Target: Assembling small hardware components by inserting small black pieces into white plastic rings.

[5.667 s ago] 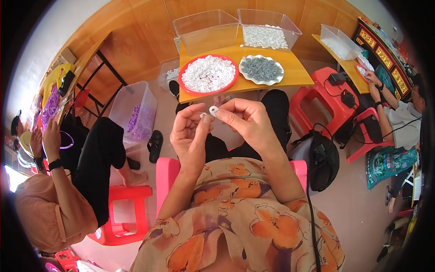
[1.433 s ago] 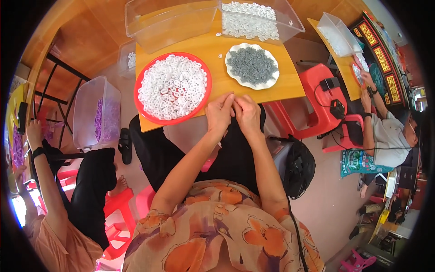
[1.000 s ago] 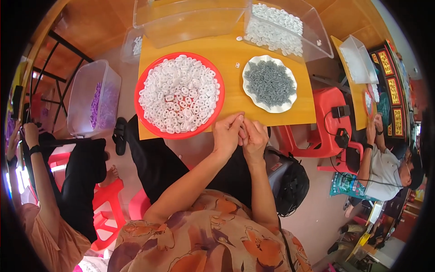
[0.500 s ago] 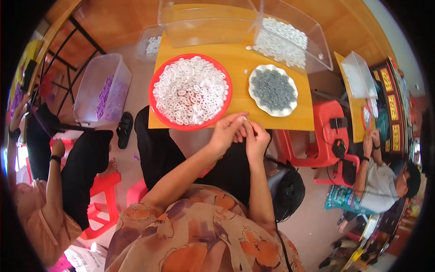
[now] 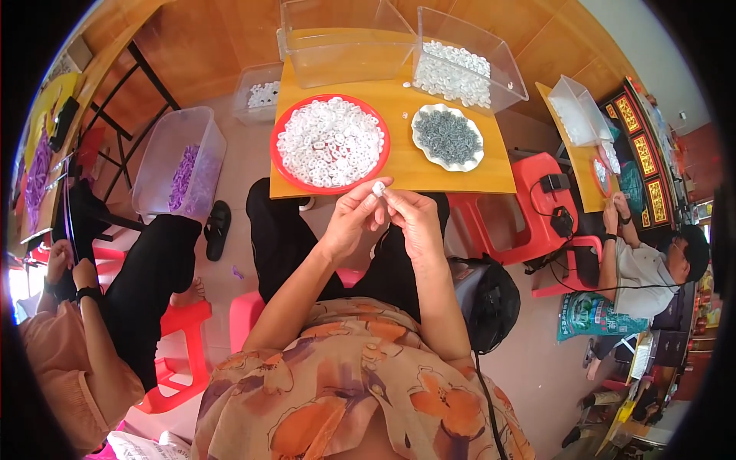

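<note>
My left hand (image 5: 353,221) and my right hand (image 5: 415,222) meet at the near edge of the wooden table. Between their fingertips is a small white plastic piece (image 5: 379,188), pinched by the left thumb and finger, with the right fingertips closed against it. Just beyond my left hand stands a red round tray (image 5: 274,153) full of small white plastic pieces with holes (image 5: 330,138). To its right, a white scalloped plate (image 5: 454,166) carries a heap of small grey pieces (image 5: 447,136). Any grey piece in my fingers is too small to make out.
Clear plastic bins (image 5: 349,57) line the table's far side; the right one holds white pieces (image 5: 454,73). A red stool (image 5: 521,203) and a black bag (image 5: 491,314) are at right. People work at both sides. A bin (image 5: 203,138) with purple pieces stands left.
My hands have risen slightly and turned, bringing the white piece into view between the fingertips. The whole view has shifted a little. The person at left has moved their hands together.
</note>
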